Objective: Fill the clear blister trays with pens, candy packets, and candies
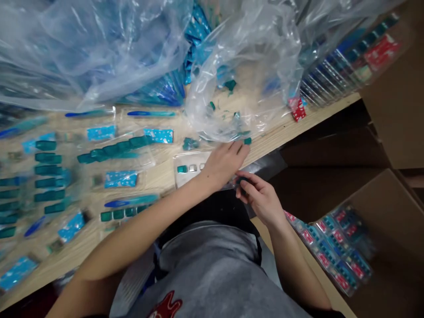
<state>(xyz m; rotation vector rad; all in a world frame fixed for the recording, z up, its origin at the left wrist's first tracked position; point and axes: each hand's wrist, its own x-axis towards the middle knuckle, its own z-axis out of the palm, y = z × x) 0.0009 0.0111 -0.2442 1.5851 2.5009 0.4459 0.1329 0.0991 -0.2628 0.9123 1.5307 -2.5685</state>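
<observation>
A clear plastic blister tray (pixel 192 179) lies at the table's front edge, with a small teal piece (pixel 182 169) in its left pocket and bare pockets beside it. My left hand (pixel 226 161) rests over the tray's right part, fingers bent together and pointing down; whatever is under them is hidden. A teal piece (pixel 247 141) lies just beyond its fingertips. Closer to my body, my right hand (pixel 258 194) pinches a small dark teal plastic piece (pixel 243 180) between thumb and fingers, near the tray's right end.
A clear plastic bag (pixel 205 110) with loose teal pieces lies open behind the tray. Filled trays with toothbrushes (pixel 150 113), teal pieces and blue packets (pixel 121 179) cover the left side. Packed trays stand in a row (pixel 331 79) at right; more lie in a cardboard box (pixel 397 247).
</observation>
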